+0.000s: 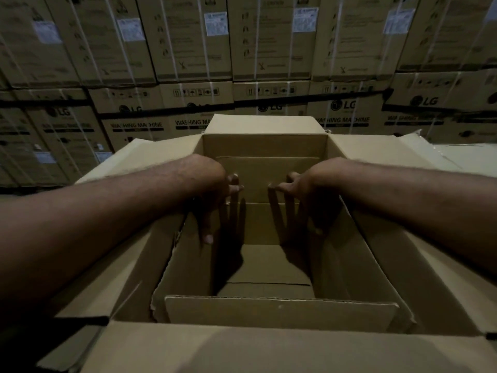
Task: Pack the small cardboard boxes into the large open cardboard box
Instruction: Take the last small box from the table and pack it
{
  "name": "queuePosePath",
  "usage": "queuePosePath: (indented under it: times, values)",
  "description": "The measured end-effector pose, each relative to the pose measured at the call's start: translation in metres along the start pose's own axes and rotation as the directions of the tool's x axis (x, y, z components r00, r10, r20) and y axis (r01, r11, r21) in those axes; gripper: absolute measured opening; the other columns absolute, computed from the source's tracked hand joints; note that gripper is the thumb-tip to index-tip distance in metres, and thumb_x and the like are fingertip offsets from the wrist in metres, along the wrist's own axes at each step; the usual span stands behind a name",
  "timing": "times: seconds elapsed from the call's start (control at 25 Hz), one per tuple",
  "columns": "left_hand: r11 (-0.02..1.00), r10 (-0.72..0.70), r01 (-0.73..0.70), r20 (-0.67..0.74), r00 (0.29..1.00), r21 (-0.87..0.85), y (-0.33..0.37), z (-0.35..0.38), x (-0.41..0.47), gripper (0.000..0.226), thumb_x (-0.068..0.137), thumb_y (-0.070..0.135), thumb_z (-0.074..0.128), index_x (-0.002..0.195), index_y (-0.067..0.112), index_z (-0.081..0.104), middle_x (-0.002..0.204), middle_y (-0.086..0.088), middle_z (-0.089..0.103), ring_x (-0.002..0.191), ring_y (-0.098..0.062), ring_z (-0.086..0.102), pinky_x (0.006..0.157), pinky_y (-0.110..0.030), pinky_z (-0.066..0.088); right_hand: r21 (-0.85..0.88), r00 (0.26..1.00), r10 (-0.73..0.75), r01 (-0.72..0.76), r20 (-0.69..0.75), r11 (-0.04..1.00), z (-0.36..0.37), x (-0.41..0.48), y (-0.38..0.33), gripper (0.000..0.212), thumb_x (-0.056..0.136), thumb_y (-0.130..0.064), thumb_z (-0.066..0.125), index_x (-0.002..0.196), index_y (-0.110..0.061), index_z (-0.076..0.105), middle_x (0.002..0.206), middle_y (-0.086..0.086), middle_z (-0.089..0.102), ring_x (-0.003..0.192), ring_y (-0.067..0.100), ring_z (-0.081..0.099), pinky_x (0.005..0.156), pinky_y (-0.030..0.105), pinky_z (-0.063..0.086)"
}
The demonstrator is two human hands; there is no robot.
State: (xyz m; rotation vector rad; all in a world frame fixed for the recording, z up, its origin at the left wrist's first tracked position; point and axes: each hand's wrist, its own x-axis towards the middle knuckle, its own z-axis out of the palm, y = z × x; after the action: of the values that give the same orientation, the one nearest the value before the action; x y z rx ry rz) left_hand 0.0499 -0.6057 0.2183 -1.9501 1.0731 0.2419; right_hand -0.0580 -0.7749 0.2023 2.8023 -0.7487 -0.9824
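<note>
The large open cardboard box (269,310) stands right in front of me with its flaps folded outward. Both my arms reach down into it. My left hand (215,200) and my right hand (304,189) are inside with fingers spread, their fingertips at the front face of a small cardboard box (266,168) that rests against the far wall. Below it a second cardboard surface (258,224) steps forward, with finger shadows across it. Whether the fingertips touch the small box is unclear. Neither hand is closed around anything.
A wall of stacked washing-machine cartons (341,106) rises behind the large box. Its side flaps (390,154) lie spread left and right, and the near flap (269,351) lies flat toward me. The light is dim.
</note>
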Motion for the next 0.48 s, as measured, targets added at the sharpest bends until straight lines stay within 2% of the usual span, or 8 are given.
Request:
queuePosePath:
  times: [0.08, 0.16, 0.2, 0.24, 0.32, 0.4, 0.48]
  values:
    - [1.0, 0.024, -0.024, -0.006, 1.0, 0.02, 0.003, 0.003, 0.003, 0.139, 0.064, 0.071, 0.079, 0.16, 0.035, -0.015, 0.168, 0.0, -0.02, 0.153, -0.039, -0.015, 0.122, -0.065, 0.015, 0.12, 0.999, 0.0, -0.005, 0.044, 0.993, -0.001, 0.006, -0.002, 0.129, 0.068, -0.024, 0.089, 0.159, -0.048, 0.001, 0.164, 0.006, 0.025, 0.139, 0.032, 0.045, 0.097, 0.046, 0.05]
    - [1.0, 0.029, -0.029, -0.03, 0.999, 0.003, 0.003, 0.004, 0.001, 0.136, 0.065, 0.071, 0.078, 0.16, 0.036, -0.012, 0.168, 0.001, -0.019, 0.153, -0.04, -0.016, 0.121, -0.066, 0.015, 0.163, 0.997, -0.017, 0.004, 0.081, 0.987, -0.001, 0.007, -0.004, 0.152, 0.043, -0.023, 0.095, 0.157, -0.053, -0.001, 0.156, 0.007, 0.04, 0.13, 0.035, 0.054, 0.087, 0.045, 0.058]
    - [1.0, 0.022, -0.023, -0.042, 0.999, -0.012, 0.003, 0.006, 0.0, 0.135, 0.064, 0.072, 0.078, 0.16, 0.037, -0.012, 0.168, 0.002, -0.018, 0.153, -0.039, -0.015, 0.121, -0.066, 0.014, 0.188, 0.996, -0.042, 0.026, 0.078, 0.982, -0.001, 0.004, -0.004, 0.157, 0.035, -0.023, 0.095, 0.157, -0.054, 0.0, 0.154, 0.008, 0.043, 0.126, 0.035, 0.056, 0.087, 0.047, 0.059]
    - [1.0, 0.02, -0.021, -0.048, 0.999, -0.02, 0.003, 0.006, -0.003, 0.135, 0.063, 0.073, 0.077, 0.16, 0.039, -0.011, 0.169, 0.002, -0.018, 0.153, -0.038, -0.015, 0.121, -0.066, 0.014, 0.213, 0.996, -0.059, 0.043, 0.065, 0.976, -0.003, -0.007, -0.005, 0.152, 0.04, -0.02, 0.095, 0.157, -0.053, 0.003, 0.153, 0.008, 0.043, 0.124, 0.034, 0.058, 0.089, 0.049, 0.059]
    - [0.999, 0.049, -0.049, -0.061, 0.997, 0.002, 0.004, 0.008, -0.013, 0.133, 0.063, 0.075, 0.076, 0.159, 0.041, -0.01, 0.169, 0.003, -0.016, 0.154, -0.034, -0.015, 0.122, -0.066, 0.009, 0.198, 0.996, -0.089, 0.093, -0.027, 0.976, -0.003, -0.027, -0.004, 0.125, 0.063, -0.017, 0.092, 0.157, -0.049, 0.017, 0.155, 0.004, 0.04, 0.126, 0.032, 0.056, 0.093, 0.049, 0.057]
    - [0.996, 0.085, -0.084, -0.055, 0.995, 0.02, 0.006, 0.009, -0.03, 0.127, 0.067, 0.077, 0.072, 0.16, 0.041, -0.007, 0.169, 0.005, -0.015, 0.154, -0.03, -0.016, 0.122, -0.065, 0.004, 0.103, 0.992, -0.073, 0.084, -0.101, 0.991, -0.002, -0.053, -0.001, 0.107, 0.07, -0.021, 0.09, 0.156, -0.042, 0.03, 0.154, -0.001, 0.041, 0.132, 0.03, 0.05, 0.098, 0.048, 0.054]
    - [0.993, 0.112, -0.11, -0.045, 0.993, 0.033, 0.009, 0.012, -0.054, 0.123, 0.07, 0.079, 0.068, 0.16, 0.042, -0.006, 0.169, 0.007, -0.013, 0.155, -0.029, -0.016, 0.122, -0.065, 0.003, 0.071, 0.992, -0.042, 0.051, -0.121, 0.996, 0.006, -0.083, -0.005, 0.097, 0.074, -0.018, 0.088, 0.154, -0.037, 0.036, 0.154, 0.0, 0.04, 0.13, 0.03, 0.05, 0.098, 0.047, 0.055]
